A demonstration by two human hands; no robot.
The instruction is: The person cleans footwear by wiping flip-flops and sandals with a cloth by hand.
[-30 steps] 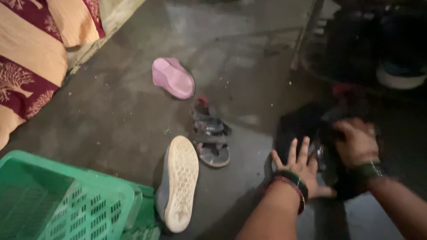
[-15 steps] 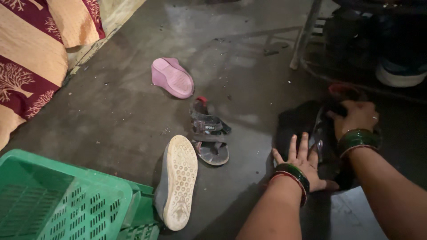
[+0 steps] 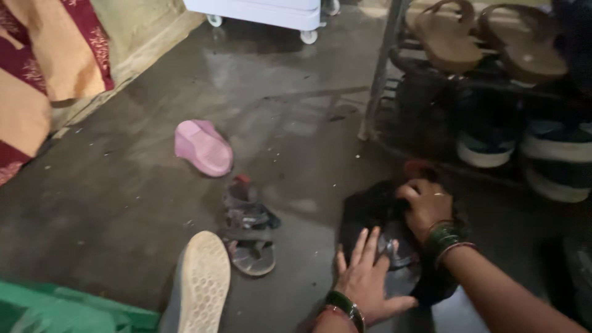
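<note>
Dark shoe (image 3: 376,213) is lying on the floor (image 3: 123,203) at lower right of frame, just before the shoe rack (image 3: 468,92). Right hand (image 3: 427,206) is curling over its top, gripping it. Left hand (image 3: 368,280) is pressing flat beside it, fingers spread. Left of centre: small sandal (image 3: 246,225), pale sneaker (image 3: 200,287) sole-up, pink shoe (image 3: 203,148). Green basket (image 3: 68,311) is showing at lower left.

Sandal (image 3: 248,231) lies left of the shoe (image 3: 376,209) under both hands; rack (image 3: 493,92) stands behind.
</note>
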